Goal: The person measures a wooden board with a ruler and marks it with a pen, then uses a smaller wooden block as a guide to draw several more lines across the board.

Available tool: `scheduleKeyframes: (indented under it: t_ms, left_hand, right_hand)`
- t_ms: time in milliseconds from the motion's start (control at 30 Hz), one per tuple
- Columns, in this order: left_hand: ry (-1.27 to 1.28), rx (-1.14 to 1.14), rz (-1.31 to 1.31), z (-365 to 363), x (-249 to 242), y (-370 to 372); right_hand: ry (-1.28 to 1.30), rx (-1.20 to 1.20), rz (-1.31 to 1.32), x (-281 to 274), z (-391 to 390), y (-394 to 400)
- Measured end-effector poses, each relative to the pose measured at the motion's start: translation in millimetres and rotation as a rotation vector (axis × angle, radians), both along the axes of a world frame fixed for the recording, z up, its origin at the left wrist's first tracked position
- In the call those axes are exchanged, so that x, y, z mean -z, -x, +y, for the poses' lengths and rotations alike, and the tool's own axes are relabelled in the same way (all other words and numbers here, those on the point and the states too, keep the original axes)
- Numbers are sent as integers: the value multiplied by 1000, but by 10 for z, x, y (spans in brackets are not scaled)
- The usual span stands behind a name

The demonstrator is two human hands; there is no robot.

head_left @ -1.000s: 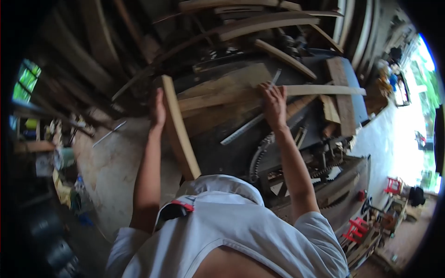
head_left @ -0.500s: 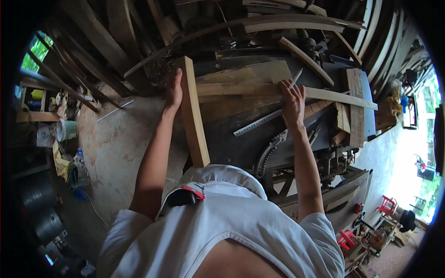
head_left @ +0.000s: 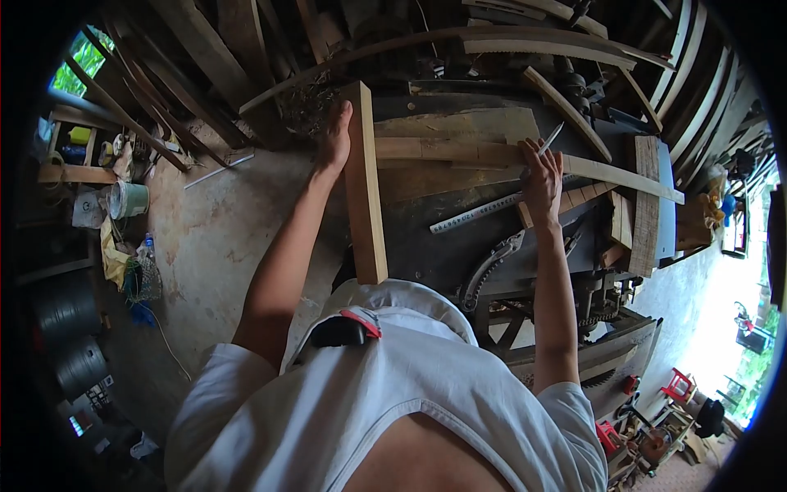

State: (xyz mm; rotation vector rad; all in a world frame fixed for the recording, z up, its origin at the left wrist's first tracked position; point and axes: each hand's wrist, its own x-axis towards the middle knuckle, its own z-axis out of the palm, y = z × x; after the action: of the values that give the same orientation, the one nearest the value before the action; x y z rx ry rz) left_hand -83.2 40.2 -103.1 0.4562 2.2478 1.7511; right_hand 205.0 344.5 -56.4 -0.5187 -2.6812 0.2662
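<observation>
Ruler (head_left: 475,214) lies bodyward of the right hand (head_left: 541,182); curved strip (head_left: 619,175) crosses at its fingers, which pinch a pencil (head_left: 552,137) slanting outward. Left hand (head_left: 334,146) contacts the beam (head_left: 366,189), closure indeterminable; beam's long axis runs outward from the body.

Illumination: daylight enters through the right-hand opening (head_left: 721,287), partly blown out to white (a smaller opening (head_left: 88,61) glows at upper left). Interior: dim. Wide-angle distortion curves the margins; corners fall black. Centre: reasonably sharp.
</observation>
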Motion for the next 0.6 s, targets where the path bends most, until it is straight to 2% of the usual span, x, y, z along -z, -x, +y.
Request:
scheduleKeyframes:
  t_ms: [33,100,167,233,267,333,367,500,600]
  left_hand:
    - [4,3,-3,18,-49,-48]
    - [-54,-17,-34,241,-687,-344]
    - [-38,-12,3,379,-780,-388]
    - [-1,-6,122,520,-770,-420]
    - [-109,42,144,615,-486,-280]
    - [-61,40,120,735,-336,-220]
    - [-87,37,149,781,-454,-315]
    - [61,-28,210,908,-189,-219]
    - [-36,60,146,957,-293,-281]
  right_hand:
    - [-10,-3,-11,5,4,-5]
    - [-19,-4,-22,-27,-7,-28]
    - [-4,-45,-24,-95,-21,-33]
    - [39,-48,-13,-169,-49,-43]
    - [78,-49,-2,-212,-63,-49]
    - [84,-34,39,-294,-154,-62]
    - [104,-32,92,-321,-207,-93]
    - [76,-18,153,-383,-432,-170]
    - [54,-8,196,-397,-596,-148]
